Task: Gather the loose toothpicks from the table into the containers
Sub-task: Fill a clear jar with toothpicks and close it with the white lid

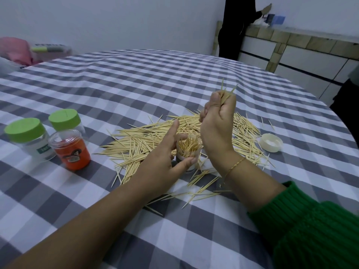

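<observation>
Toothpicks (226,94) clenched in her right hand (216,121) could splay and miss the crowded container (187,150) her left hand (165,152) grips.

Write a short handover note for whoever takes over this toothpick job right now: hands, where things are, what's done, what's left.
Left hand: steadies the open clear container, partly filled with upright toothpicks.
Right hand: raised above it, grip closed on a small bundle of toothpicks.
Loose toothpick pile: spread on the checked tablecloth around the container.
White lid: lies off, at right.
Two green-lidded jars and an orange container stand at left.
Left to do: drop the bundle in, then gather the pile.
</observation>
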A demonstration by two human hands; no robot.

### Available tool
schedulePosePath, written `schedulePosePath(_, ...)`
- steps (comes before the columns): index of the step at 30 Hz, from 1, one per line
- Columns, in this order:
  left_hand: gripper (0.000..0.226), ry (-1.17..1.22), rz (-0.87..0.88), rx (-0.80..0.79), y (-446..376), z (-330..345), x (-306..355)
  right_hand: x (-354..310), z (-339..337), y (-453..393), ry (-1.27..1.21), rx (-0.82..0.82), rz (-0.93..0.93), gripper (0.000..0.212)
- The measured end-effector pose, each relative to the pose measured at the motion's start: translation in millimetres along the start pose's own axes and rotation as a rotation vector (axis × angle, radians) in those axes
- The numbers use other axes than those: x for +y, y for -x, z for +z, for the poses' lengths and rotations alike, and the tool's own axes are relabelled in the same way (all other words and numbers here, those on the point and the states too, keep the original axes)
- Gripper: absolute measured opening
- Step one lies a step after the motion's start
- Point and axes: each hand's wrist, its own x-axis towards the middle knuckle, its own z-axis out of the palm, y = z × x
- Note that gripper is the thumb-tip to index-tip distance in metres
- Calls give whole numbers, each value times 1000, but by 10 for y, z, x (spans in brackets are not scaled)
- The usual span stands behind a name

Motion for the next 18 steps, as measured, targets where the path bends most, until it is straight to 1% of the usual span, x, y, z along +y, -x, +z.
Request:
schedulePosePath(2, 89, -2, 0, -3, 2, 4, 5, 4, 10, 5, 4, -12, 6, 18)
schedulePosePath(5, 89, 11, -4, -7, -3, -1, 17, 52, 11, 106, 52, -90, 0, 16)
schedulePosePath(8, 90, -3, -5, -8, -3, -12, 24, 39, -28, 180, 23, -166, 11, 17)
schedulePosePath(14, 90, -11, -7, 6, 0, -9, 24, -48, -128, 251, -91, -247, 198, 17)
schedulePosePath(18, 92, 6, -16, -6, 0, -5, 29, -76, -196, 257, -80, -258, 221, 21)
